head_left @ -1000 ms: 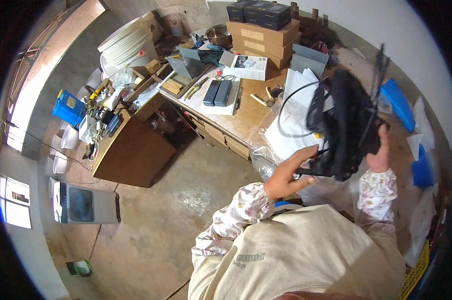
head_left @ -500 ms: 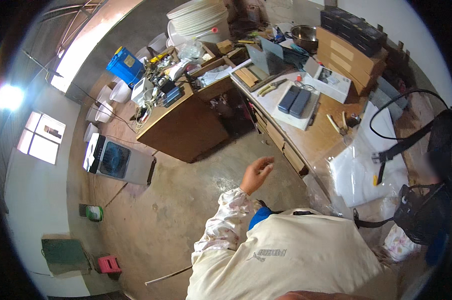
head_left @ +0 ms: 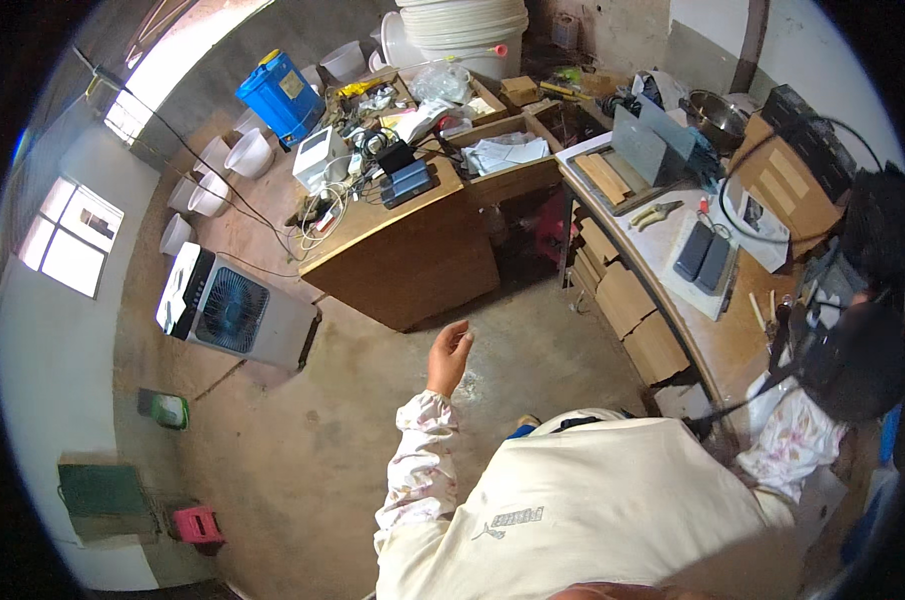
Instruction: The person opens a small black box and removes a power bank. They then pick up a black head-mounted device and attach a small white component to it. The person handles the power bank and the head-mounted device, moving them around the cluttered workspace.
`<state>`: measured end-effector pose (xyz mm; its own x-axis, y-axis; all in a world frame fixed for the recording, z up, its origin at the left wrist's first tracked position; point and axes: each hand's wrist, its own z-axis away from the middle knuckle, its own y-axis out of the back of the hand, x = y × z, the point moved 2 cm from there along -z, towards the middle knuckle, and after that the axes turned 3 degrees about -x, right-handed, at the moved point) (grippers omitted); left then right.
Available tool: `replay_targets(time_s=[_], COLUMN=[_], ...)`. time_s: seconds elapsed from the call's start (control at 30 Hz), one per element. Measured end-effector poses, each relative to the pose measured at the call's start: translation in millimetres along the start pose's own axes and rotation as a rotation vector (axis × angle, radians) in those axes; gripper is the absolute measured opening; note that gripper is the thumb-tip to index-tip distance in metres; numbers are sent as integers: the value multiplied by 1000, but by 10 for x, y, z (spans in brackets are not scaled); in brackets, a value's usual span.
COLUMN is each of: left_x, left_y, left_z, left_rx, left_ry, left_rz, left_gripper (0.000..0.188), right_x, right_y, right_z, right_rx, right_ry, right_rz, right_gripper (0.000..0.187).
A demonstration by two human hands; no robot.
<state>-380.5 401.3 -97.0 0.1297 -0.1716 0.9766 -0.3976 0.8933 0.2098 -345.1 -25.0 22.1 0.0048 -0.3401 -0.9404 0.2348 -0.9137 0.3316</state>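
My left hand (head_left: 448, 358) is held out in front of me above the concrete floor, with nothing in it. Its fingers are loosely bent, the thumb stands apart, and a floral sleeve covers the forearm. On the right, my other floral sleeve (head_left: 795, 440) reaches up beside a black strapped bag (head_left: 863, 350). The bag and its straps hide nearly all of my right hand, so its grip does not show. A thin black cable (head_left: 773, 122) loops out from beside the bag over the right-hand table.
A wooden desk (head_left: 403, 280) with wires stands ahead. The right-hand table (head_left: 741, 345) bears pliers (head_left: 657, 214), two dark oblong devices (head_left: 703, 255) and a cardboard box (head_left: 788, 185). An air cooler (head_left: 238, 308) stands left, a pink stool (head_left: 199, 526) lower left. Stacked cardboard (head_left: 628, 300) lies under the table.
My view has shifted, so the desk and table appear farther right. My left hand has moved left in the picture. The black bag still hangs at my right.
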Motion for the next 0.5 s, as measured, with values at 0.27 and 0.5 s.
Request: replay_targets(time_s=[0.27,0.5], left_x=[-131,-196], left_y=[1100,1691], left_z=[-807,-2341], left_rx=[121,143], left_ry=[19,-327], left_rz=[-267,-978], left_gripper=[39,59], right_x=[-417,-368], right_y=[833,1802], right_z=[-301,-1359], right_rx=[593,946], right_ry=[9,-30], right_rz=[231,545], right_gripper=[58,58])
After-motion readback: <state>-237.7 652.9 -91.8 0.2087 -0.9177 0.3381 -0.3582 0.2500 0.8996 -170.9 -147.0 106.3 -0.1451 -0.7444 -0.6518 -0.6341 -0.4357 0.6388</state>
